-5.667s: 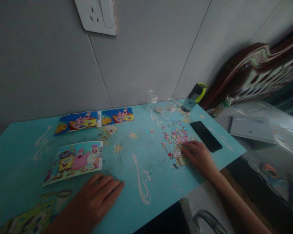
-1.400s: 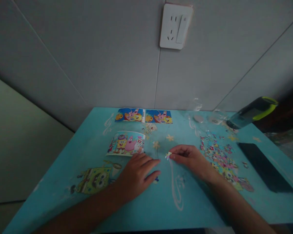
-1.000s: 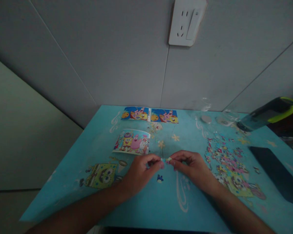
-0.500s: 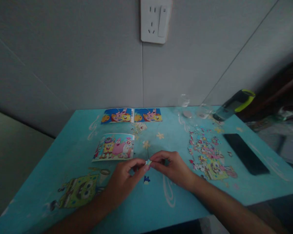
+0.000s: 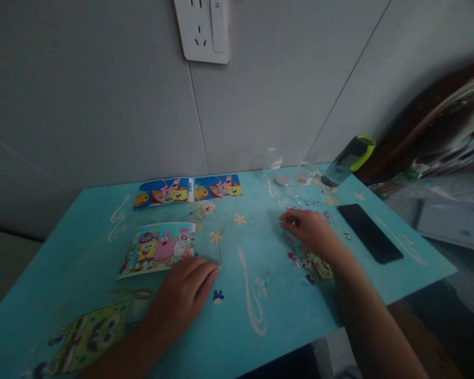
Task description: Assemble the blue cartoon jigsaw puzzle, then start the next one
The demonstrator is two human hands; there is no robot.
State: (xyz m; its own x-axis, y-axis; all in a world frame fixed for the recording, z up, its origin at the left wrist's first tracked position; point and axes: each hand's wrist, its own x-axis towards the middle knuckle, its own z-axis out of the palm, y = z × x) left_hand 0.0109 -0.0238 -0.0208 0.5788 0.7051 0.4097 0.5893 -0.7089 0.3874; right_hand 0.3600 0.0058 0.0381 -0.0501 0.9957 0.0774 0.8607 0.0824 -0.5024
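Note:
My left hand (image 5: 181,295) lies flat on the turquoise table (image 5: 82,231), fingers stretched out and empty, just below a cartoon picture card (image 5: 158,248). A single small blue puzzle piece (image 5: 218,297) lies right beside its fingertips. My right hand (image 5: 308,230) rests palm down on a heap of small colourful puzzle pieces (image 5: 310,263) at the right. Its fingers are loosely extended to the left, tips on the pieces. I see nothing gripped in it.
A strip of two cartoon pictures (image 5: 187,189) lies near the wall. A black phone (image 5: 369,239) lies right of the heap. Two small clear cups (image 5: 274,158) and a tilted green-capped bottle (image 5: 349,158) stand at the back right. A wall socket (image 5: 203,29) is above.
Half a second ago both hands pinched a small piece together at the table's middle. Now they are apart: the right has gone right onto the heap, the left lies flat.

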